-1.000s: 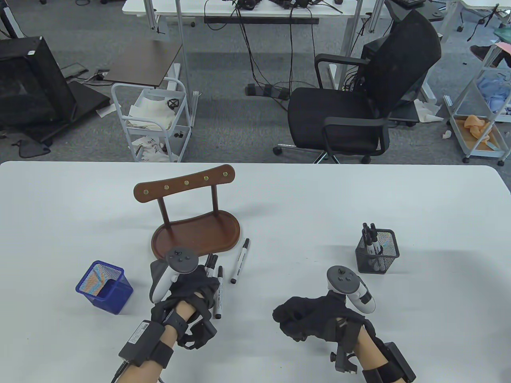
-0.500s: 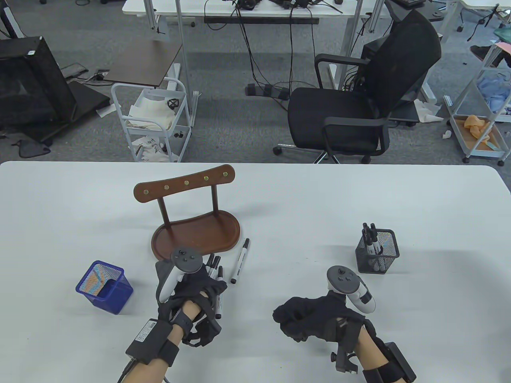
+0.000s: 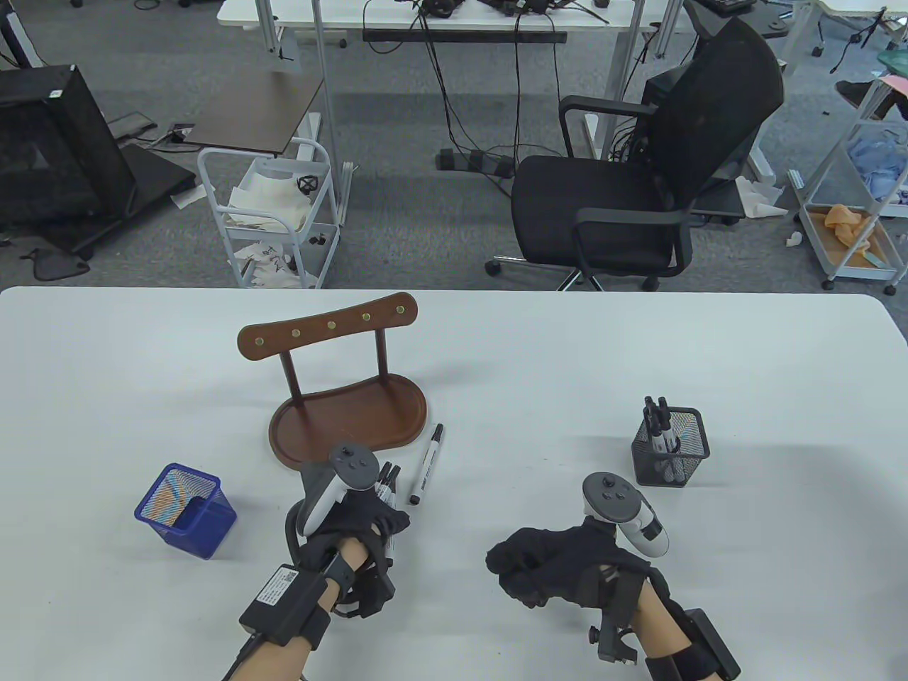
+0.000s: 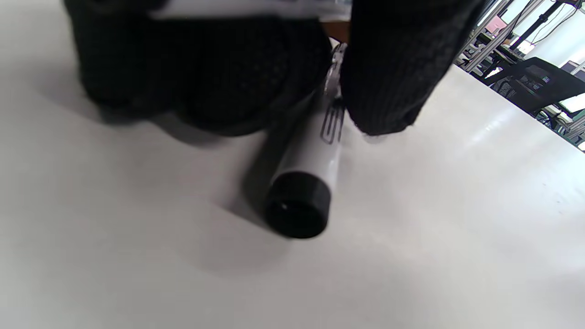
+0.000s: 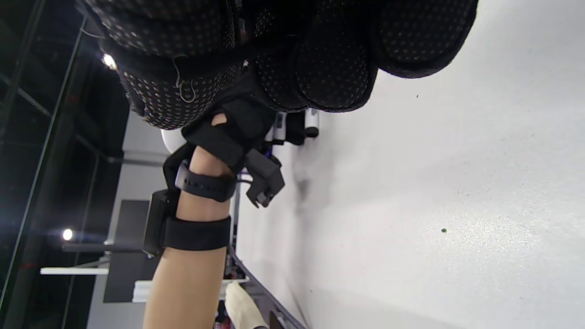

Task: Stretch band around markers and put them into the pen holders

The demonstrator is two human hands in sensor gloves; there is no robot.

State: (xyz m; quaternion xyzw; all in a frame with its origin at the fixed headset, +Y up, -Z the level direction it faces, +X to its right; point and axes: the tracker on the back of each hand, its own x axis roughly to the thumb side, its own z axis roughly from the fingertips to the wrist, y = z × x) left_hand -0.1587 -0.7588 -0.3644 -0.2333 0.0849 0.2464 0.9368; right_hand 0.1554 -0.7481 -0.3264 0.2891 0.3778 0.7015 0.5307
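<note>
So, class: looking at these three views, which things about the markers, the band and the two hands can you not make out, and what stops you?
- The band: seen in no view; the left hand covers the markers it grips.
- Count of those markers: their bodies are under the glove in the table view; the left wrist view shows one.
- The right hand: curled, its contents hidden by its own fingers.
- Count in the black mesh holder: too small.

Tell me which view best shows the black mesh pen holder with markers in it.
Table view: the black mesh pen holder stands whole on the table's right side, markers upright inside, beyond the right hand. Neither wrist view shows it.
</note>
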